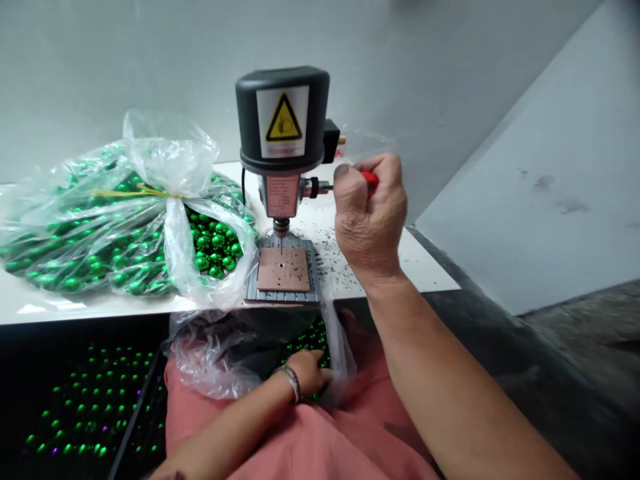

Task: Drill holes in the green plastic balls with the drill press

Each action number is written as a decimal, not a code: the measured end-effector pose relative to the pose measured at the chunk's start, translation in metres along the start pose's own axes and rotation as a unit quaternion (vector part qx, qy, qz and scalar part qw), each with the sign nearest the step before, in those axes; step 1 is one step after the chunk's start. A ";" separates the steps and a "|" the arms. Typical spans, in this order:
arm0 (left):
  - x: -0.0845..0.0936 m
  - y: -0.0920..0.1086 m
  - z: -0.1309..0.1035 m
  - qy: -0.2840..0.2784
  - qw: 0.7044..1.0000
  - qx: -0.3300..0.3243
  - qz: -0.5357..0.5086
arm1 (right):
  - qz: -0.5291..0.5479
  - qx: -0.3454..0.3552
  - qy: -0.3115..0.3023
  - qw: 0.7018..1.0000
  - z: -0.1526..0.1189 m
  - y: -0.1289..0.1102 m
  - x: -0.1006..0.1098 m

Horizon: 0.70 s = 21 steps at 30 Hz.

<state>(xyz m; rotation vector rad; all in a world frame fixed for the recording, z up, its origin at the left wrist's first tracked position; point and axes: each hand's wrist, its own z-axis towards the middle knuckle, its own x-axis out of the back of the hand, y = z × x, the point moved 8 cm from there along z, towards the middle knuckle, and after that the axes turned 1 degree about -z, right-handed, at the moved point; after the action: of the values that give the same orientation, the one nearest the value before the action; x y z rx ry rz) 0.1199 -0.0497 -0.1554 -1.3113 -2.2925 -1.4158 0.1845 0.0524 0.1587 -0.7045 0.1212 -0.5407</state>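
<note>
My right hand [371, 213] is wrapped around the red handle [371, 183] of a small bench drill press [283, 120]. Its thin bit [281, 245] points down over a small hole in a square brown plate [270, 273], and no ball sits on that hole. Low in my lap, my left hand [306, 370] reaches into an open clear plastic bag [215, 367] of shiny green balls [305, 341]. The thumb and a finger there show apart; the other fingertips are hidden among the balls, and I see nothing held.
A large tied clear bag [90, 233] of green balls lies on the white table [425, 270], left of the drill, with an opening in its side. Dark shavings [340, 267] are scattered right of the base. Many green balls [90, 400] show in a dark area at lower left.
</note>
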 end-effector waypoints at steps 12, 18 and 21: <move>0.288 -0.008 -0.066 0.509 0.843 -0.028 0.169 | -0.035 -0.021 0.015 0.999 -0.001 0.001 0.001; 0.270 -0.025 -0.012 0.408 0.875 0.015 0.260 | -0.039 -0.022 0.005 0.999 0.000 0.001 0.000; 0.277 -0.025 -0.025 0.462 0.875 -0.009 0.142 | -0.034 -0.023 0.002 0.999 -0.001 0.002 0.001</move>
<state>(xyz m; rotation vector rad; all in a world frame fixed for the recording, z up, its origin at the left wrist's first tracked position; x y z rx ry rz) -0.0745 0.0917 -0.0137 -0.6672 -1.3851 -1.4915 0.1856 0.0526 0.1566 -0.7547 0.1145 -0.6056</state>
